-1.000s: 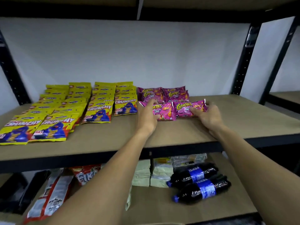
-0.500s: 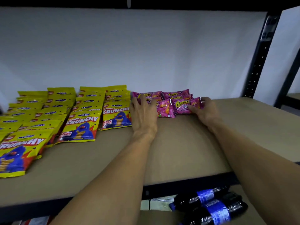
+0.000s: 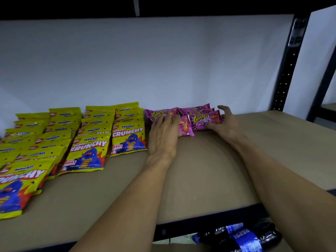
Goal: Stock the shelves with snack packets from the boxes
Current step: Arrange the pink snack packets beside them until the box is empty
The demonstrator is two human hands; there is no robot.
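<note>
The shiny pink packets lay in crinkly rows at the back of the flat brown shelf. My left hand lay on the front left one, fingers straight and close together. My right hand touched their right end, fingers spread. Glossy yellow packets lay just left.

Left hand hides front-left pink packet partly; bottles cropped at bottom edge.
</note>
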